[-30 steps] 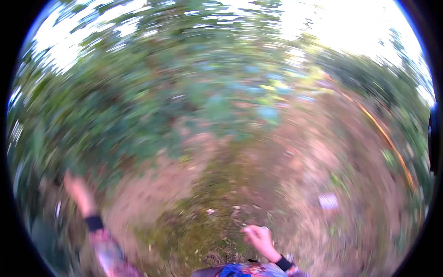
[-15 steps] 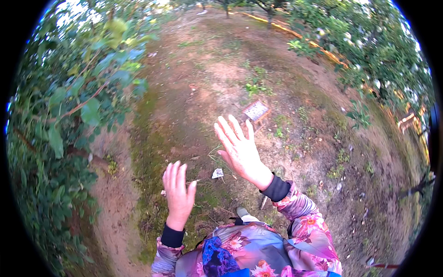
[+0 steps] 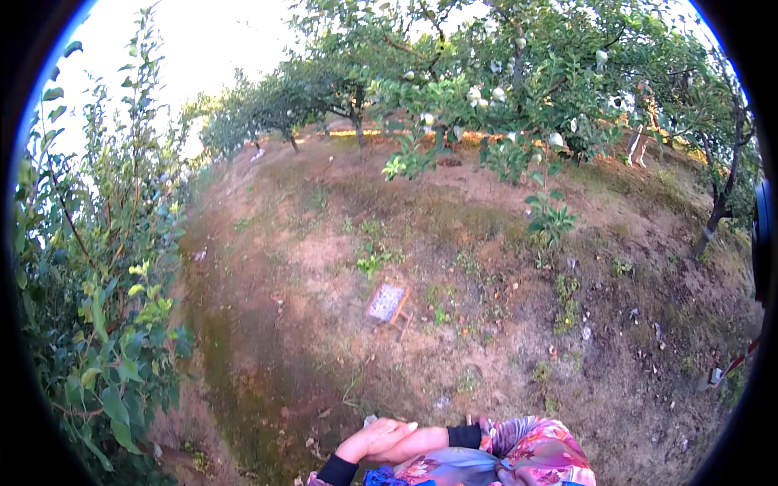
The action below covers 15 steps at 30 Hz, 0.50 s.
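Low at the bottom edge, in front of my body, my two hands meet and overlap. My left hand [image 3: 374, 437] lies across the right one, its fingers stretched out toward the right wrist, and holds no object that I can see. My right hand [image 3: 417, 445] is partly covered by the left, so its fingers are hidden. Both wrists have dark cuffs on flowered sleeves [image 3: 539, 449]. Ahead of the hands, apart from them, a small low stool [image 3: 387, 302] with a pale patterned top and orange-brown legs stands on the soil.
Dense leafy branches [image 3: 121, 356] fill the left side. A fruit tree [image 3: 519, 89] with several pale round fruits spreads across the upper right. A thin trunk [image 3: 717, 211] rises at the far right. Small weeds [image 3: 373, 261] and scattered litter dot the sloping ground.
My hands, earlier raised and spread apart, have come down and together. The view has tilted up and turned right, showing more trees; the stool now appears lower and further left.
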Available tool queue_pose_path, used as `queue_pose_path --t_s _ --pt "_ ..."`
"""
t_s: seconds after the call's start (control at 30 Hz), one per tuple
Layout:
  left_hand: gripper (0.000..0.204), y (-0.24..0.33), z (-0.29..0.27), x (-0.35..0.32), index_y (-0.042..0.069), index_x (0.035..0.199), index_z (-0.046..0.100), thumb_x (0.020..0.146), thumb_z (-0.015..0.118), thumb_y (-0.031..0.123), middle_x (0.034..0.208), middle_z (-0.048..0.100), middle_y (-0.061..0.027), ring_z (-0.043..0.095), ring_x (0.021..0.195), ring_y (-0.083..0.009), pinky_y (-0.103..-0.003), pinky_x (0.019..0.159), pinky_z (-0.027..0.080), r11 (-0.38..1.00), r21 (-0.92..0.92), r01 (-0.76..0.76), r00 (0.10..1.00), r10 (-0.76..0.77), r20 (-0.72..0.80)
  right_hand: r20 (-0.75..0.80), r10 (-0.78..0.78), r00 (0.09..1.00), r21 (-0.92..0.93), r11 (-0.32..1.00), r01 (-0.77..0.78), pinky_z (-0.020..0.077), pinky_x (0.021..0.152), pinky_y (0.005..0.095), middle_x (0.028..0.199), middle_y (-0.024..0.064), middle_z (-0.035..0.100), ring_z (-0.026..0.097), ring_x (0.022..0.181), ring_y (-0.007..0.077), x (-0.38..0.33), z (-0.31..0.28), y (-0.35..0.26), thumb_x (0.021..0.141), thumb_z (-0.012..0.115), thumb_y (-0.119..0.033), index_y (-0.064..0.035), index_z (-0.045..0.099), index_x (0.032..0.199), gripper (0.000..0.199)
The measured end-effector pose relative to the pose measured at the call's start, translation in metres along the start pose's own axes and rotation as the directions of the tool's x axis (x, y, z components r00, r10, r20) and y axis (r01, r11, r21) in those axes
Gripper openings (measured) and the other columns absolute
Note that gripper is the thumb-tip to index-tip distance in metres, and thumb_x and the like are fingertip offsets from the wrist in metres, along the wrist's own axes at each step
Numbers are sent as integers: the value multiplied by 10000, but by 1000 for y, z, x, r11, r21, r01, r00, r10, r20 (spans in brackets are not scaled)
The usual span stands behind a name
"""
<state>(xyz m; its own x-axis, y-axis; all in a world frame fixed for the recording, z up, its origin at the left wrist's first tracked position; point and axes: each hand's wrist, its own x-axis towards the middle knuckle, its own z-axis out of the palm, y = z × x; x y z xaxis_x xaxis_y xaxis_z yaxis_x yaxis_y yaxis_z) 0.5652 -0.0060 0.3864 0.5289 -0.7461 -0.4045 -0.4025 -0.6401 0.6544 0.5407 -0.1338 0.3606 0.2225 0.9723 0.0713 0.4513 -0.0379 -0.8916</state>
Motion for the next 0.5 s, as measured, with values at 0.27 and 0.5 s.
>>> queue_pose_path --t_s 0.27,0.5 --pt "592 -16 -31 20 -64 1048 675 1003 410 463 948 720 -152 643 907 -206 -372 846 479 756 -632 168 981 -192 31 -528 -343 777 105 881 460 397 973 397 1136 142 561 530 1141 265 -78 -85 -106 968 463 -184 15 576 1100 264" --pt "515 -112 -59 73 -42 929 675 1035 409 386 832 686 -42 585 756 -118 -316 709 495 805 -531 263 942 -334 -39 -228 -261 938 47 959 278 461 919 420 1030 202 600 593 1042 356 -33 -143 35 902 518 -207 51 568 1066 310"
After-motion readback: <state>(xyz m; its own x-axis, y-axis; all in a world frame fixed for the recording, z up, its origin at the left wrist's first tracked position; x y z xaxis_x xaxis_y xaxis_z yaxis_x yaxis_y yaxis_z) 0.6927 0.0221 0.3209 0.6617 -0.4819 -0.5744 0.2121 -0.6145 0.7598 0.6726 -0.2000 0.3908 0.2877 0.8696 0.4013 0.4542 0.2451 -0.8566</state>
